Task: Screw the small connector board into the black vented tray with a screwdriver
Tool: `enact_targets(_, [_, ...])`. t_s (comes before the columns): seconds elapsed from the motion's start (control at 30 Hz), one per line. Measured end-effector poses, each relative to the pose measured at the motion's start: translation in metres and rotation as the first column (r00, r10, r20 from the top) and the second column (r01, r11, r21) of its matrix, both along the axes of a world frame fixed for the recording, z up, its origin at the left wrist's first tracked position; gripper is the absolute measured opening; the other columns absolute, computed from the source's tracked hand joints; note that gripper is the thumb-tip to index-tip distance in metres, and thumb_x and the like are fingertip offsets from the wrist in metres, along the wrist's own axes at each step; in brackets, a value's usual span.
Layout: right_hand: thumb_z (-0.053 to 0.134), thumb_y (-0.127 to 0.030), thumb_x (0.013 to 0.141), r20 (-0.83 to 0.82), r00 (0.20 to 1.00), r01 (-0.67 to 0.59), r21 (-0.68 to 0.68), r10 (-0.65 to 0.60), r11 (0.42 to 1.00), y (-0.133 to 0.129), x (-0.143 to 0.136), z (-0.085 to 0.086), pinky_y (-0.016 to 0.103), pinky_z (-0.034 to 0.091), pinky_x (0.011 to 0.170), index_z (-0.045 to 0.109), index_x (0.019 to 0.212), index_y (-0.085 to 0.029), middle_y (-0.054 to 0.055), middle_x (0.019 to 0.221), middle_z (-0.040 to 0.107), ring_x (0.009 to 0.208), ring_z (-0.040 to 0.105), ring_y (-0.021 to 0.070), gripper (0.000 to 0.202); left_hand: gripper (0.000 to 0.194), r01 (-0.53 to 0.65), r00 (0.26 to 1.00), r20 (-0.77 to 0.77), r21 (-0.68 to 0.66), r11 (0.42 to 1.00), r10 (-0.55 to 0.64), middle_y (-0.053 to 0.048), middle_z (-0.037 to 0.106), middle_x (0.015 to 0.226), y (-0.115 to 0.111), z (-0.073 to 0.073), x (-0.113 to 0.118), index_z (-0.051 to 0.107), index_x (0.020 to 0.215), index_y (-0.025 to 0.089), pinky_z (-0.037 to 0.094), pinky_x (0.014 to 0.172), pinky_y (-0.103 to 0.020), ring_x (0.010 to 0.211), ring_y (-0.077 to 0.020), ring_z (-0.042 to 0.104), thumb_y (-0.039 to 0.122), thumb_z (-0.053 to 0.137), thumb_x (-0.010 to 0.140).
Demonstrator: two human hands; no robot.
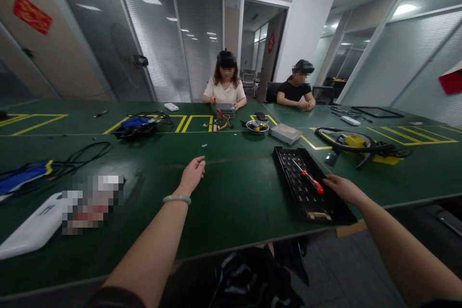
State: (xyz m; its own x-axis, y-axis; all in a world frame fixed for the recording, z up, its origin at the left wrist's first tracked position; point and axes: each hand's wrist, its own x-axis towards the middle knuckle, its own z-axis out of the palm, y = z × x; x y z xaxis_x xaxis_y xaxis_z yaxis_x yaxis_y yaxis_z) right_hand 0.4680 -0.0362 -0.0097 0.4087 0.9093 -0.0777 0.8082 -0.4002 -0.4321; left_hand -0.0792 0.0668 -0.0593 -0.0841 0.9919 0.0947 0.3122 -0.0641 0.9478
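Observation:
My left hand [193, 174] is held over the table left of the middle, its fingers pinched together. A small pale spot shows at the fingertips; what it is, I cannot make out. Toward the right, a black tray-like case [285, 173] with rows of square recesses lies at the table's front edge. My right hand [344, 189] grips this case at its right side wall, the fingertips bent over the rim. Inside the case rests a screwdriver [311, 182] with a red and black handle, its tip pointing away from me.
Two people sit across the green table [231, 202]. Beyond the case are a grey box [286, 133] and a metal bowl [257, 128] of small parts. A black cable coil [342, 140] lies right; a white casing [34, 226] and blue bundle [25, 178] lie left.

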Motion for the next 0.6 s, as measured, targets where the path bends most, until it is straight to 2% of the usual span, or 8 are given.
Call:
enact_targets(0.1, [0.051,-0.056,0.093,-0.051,0.998,0.050,0.070,-0.047,0.996,-0.005,0.006,-0.006,0.040,0.049,0.095,0.068,0.111,-0.017,0.009,0.110,0.070,0.102,0.065,0.0220,0.047,0.050,-0.008,0.999,0.036,0.004,1.000,0.007,0.001,0.061,0.071,0.000,0.001,0.000,0.061,0.129,0.019,0.044,0.059,-0.025,0.061,-0.0134,0.056,0.045,0.057,0.087])
enact_targets(0.2, [0.037,-0.061,0.092,-0.104,0.991,0.096,0.159,-0.080,0.983,-0.018,0.013,-0.017,0.033,0.050,0.074,0.070,0.115,-0.015,0.009,0.086,0.071,0.081,0.067,0.0238,0.061,0.045,-0.028,0.996,0.089,0.016,0.999,0.027,0.001,0.061,0.070,0.001,0.000,-0.002,0.066,0.121,0.019,0.043,0.058,-0.025,0.059,-0.0131,0.056,0.045,0.056,0.086])
enact_targets(0.3, [0.027,-0.061,0.092,-0.147,0.984,0.134,0.262,-0.098,0.956,-0.031,0.021,-0.029,0.030,0.044,0.058,0.059,0.132,-0.016,0.004,0.074,0.063,0.062,0.057,0.0197,0.069,0.041,-0.092,0.982,0.169,0.033,0.995,0.085,0.001,0.059,0.069,0.000,-0.002,-0.009,0.069,0.113,0.019,0.043,0.057,-0.024,0.059,-0.0128,0.054,0.045,0.055,0.085])
enact_targets(0.37, [0.028,-0.061,0.091,-0.153,0.981,0.162,0.312,-0.118,0.936,-0.034,0.024,-0.035,0.029,0.041,0.055,0.058,0.134,-0.017,0.003,0.073,0.059,0.059,0.054,0.0182,0.069,0.039,-0.158,0.963,0.228,0.040,0.987,0.145,0.002,0.057,0.067,-0.001,-0.003,-0.015,0.069,0.110,0.019,0.042,0.056,-0.023,0.058,-0.0121,0.052,0.045,0.055,0.084])
enact_targets(0.43, [0.035,-0.061,0.088,-0.139,0.979,0.189,0.334,-0.150,0.924,-0.032,0.025,-0.038,0.029,0.039,0.055,0.062,0.129,-0.018,0.002,0.071,0.058,0.061,0.053,0.0189,0.066,0.035,-0.230,0.935,0.285,0.037,0.972,0.210,0.003,0.054,0.065,-0.001,-0.003,-0.021,0.068,0.103,0.018,0.040,0.053,-0.022,0.056,-0.0113,0.050,0.043,0.055,0.083])
enact_targets(0.6, [0.041,-0.059,0.086,-0.090,0.982,0.185,0.308,-0.165,0.933,-0.029,0.023,-0.033,0.032,0.039,0.054,0.068,0.122,-0.018,0.005,0.069,0.061,0.059,0.056,0.0207,0.060,0.025,-0.372,0.847,0.409,-0.002,0.928,0.340,0.005,0.048,0.060,0.004,-0.004,-0.026,0.059,0.089,0.018,0.034,0.047,-0.021,0.051,-0.0110,0.046,0.040,0.052,0.078])
